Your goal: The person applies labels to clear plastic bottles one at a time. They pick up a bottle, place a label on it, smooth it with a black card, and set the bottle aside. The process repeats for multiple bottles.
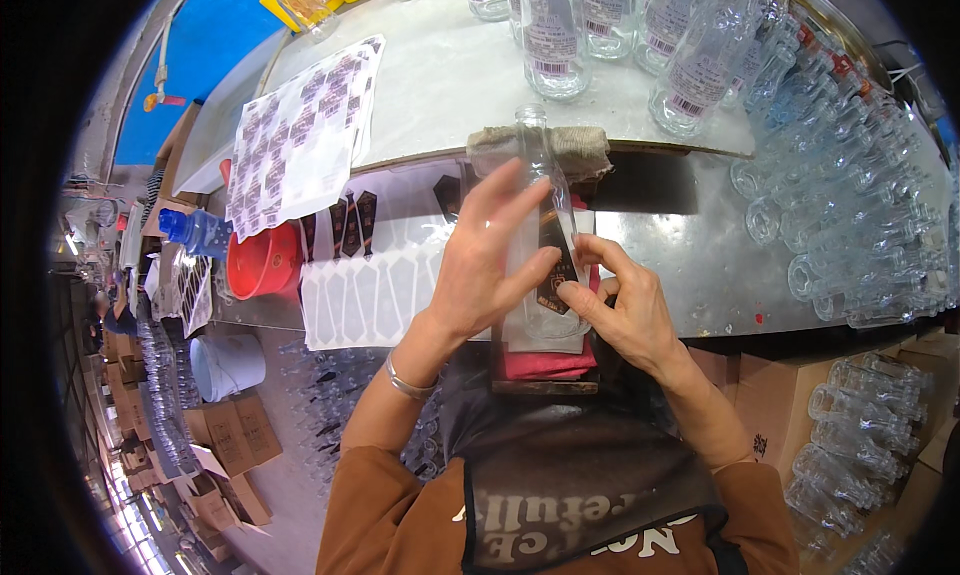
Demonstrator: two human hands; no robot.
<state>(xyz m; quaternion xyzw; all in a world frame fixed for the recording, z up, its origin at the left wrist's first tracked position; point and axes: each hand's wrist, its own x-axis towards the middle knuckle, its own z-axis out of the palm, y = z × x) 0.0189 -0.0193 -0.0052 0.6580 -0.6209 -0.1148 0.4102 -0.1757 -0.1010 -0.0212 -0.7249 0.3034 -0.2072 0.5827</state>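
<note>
- Your clear bottle (538,147) lies right in front of you, neck pointing away, black label (553,232) facing up.
- Left hand (490,263) is fanned wide over it, kinda blurry.
- Right hand (632,313) is by the label's lower end, can't tell if you're pinching.

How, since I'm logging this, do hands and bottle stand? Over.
Left hand spread over clear bottle; right hand touching its black label. Bottle's neck over rolled cloth. Nothing visibly blocking.
</note>
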